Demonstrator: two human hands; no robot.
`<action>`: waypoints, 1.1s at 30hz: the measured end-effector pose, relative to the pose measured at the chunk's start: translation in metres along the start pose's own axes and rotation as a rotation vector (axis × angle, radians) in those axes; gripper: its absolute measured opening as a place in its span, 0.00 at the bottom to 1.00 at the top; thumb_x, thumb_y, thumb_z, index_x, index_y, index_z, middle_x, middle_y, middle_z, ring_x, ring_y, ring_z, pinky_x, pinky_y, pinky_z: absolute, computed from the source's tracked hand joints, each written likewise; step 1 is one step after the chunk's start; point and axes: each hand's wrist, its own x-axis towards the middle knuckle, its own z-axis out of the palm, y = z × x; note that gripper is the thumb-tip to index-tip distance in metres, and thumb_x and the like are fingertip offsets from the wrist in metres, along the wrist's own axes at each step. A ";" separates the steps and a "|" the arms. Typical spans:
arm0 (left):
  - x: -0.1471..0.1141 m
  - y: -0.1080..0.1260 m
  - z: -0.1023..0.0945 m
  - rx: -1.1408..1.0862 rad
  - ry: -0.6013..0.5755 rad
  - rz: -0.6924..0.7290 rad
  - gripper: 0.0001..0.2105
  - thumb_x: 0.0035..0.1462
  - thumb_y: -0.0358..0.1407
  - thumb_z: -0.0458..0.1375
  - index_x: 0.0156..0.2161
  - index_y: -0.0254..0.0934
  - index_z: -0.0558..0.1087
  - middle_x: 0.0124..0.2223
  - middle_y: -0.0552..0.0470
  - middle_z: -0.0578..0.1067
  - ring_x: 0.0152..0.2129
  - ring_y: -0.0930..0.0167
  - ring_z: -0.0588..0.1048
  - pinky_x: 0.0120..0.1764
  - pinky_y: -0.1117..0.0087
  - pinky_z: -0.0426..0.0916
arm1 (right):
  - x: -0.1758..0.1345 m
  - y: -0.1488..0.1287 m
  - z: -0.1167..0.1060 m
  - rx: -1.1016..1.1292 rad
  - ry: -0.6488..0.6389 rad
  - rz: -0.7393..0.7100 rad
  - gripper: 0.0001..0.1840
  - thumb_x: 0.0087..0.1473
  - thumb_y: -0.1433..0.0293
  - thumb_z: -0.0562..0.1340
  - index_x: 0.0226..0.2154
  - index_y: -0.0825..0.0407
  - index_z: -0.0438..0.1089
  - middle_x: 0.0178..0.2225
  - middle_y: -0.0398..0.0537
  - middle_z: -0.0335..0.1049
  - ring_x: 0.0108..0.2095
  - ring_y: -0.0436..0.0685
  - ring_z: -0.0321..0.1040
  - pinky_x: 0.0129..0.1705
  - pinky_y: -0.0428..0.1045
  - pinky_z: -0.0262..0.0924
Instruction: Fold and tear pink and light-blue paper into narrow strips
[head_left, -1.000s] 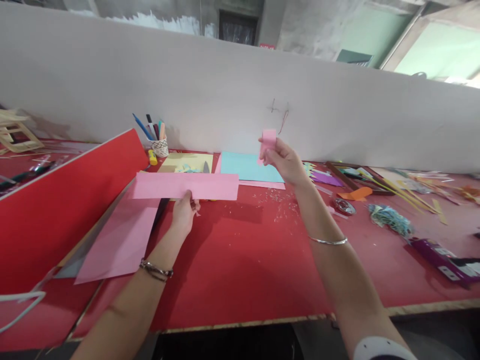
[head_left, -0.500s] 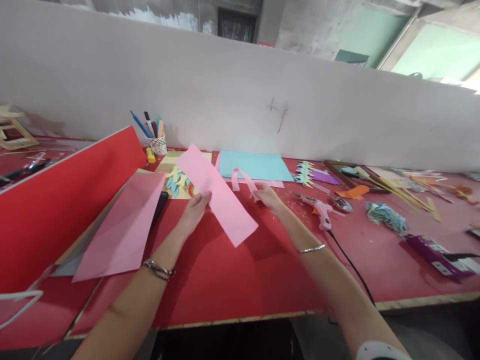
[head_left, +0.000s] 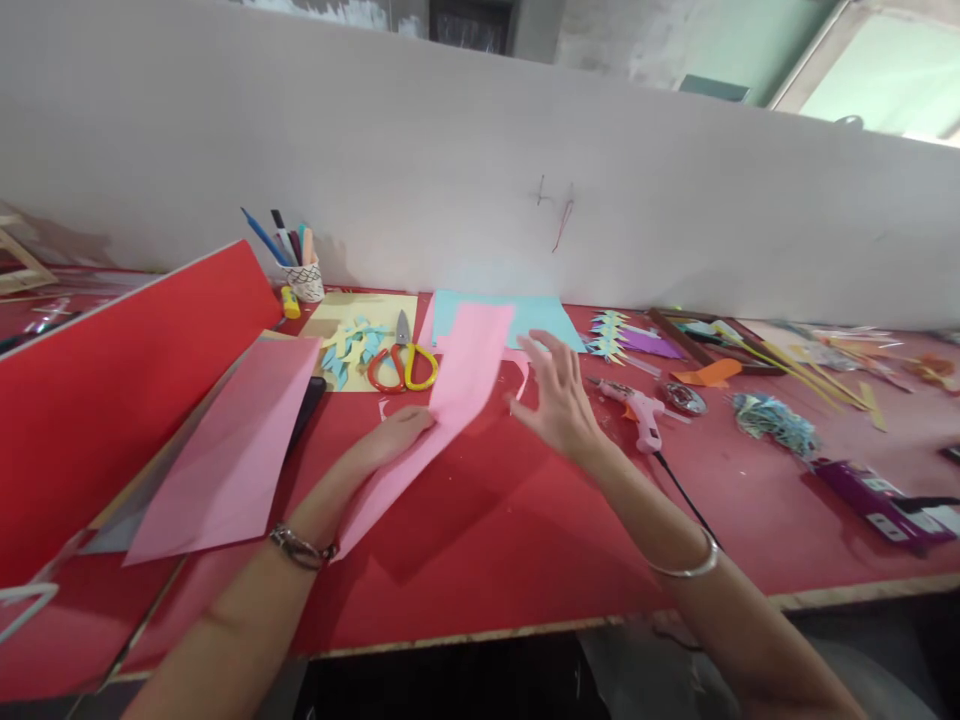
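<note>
My left hand [head_left: 396, 437] grips a broad strip of pink paper [head_left: 471, 365] by its side edge. The strip slants from my wrist up toward the back of the table and bends slightly. Just right of it, my right hand [head_left: 561, 402] is raised with fingers spread, blurred by motion, holding nothing. A narrow curled pink paper strip [head_left: 523, 373] shows beside its fingertips. Scissors [head_left: 405, 362] with red and yellow handles lie left of the broad strip, on a pale yellow sheet [head_left: 330, 318] with blue and yellow paper cuttings [head_left: 351, 345].
Blue paper [head_left: 551, 318] lies at the back. To the right are a pink glue gun [head_left: 643, 415] with a black cord, a paper garland [head_left: 776, 425] and a purple power strip [head_left: 862, 500]. A red board [head_left: 142, 400], pink sheet [head_left: 232, 440] and pen cup [head_left: 304, 280] occupy the left.
My right hand has let go of the narrow pink strip and opened. My left hand has turned the broad strip to slant the other way, and the scissors have come into view.
</note>
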 end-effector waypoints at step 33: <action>-0.064 -0.013 0.035 1.084 -0.159 0.939 0.16 0.59 0.30 0.42 0.29 0.35 0.71 0.25 0.51 0.72 0.23 0.71 0.70 0.25 0.71 0.59 | -0.083 -0.021 -0.016 0.109 -0.504 -0.222 0.15 0.57 0.71 0.50 0.25 0.54 0.67 0.26 0.45 0.66 0.28 0.50 0.59 0.30 0.46 0.50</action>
